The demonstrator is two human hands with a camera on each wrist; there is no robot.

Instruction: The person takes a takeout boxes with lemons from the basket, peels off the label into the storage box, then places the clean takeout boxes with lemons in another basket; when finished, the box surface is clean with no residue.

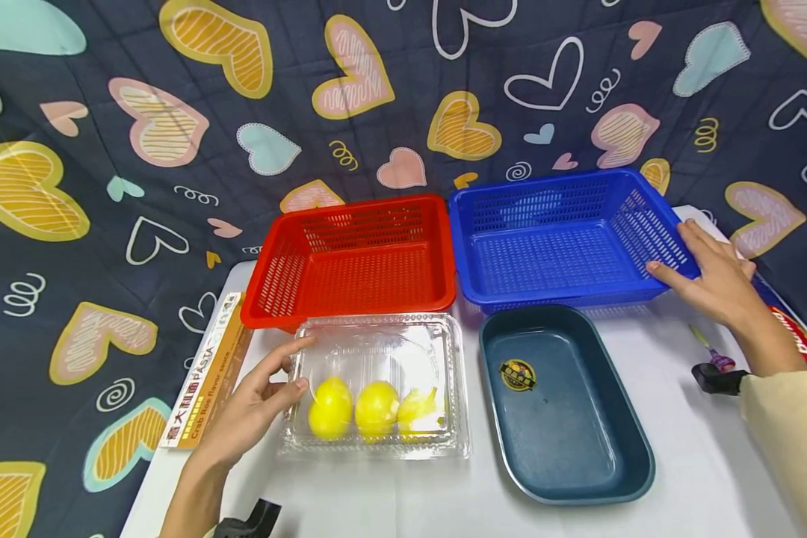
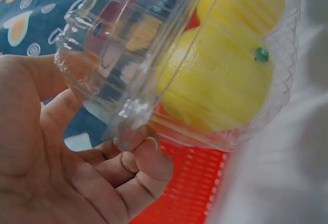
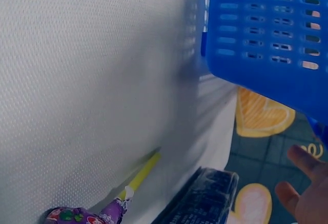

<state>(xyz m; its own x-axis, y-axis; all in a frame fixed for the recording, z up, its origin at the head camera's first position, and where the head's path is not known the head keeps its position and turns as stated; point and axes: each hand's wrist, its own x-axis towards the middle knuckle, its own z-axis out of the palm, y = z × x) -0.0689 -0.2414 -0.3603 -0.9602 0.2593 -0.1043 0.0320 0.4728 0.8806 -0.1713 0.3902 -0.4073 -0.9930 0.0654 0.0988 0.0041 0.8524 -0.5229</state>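
Observation:
At the left edge of a clear plastic clamshell box, my left hand pinches the side between thumb and fingers. Inside the box lie yellow fruits, seen close in the left wrist view as a yellow fruit with a green stem spot. My right hand holds the right rim of a blue plastic basket, thumb over the inner side. In the right wrist view, a gap shows between the blue basket and the tabletop; only part of the right hand is visible there.
A red basket stands behind the clear box. The dark teal tray lies in front of the blue basket. A pasta box is at the left edge; a purple-wrapped lollipop and a dark blue package are at the right.

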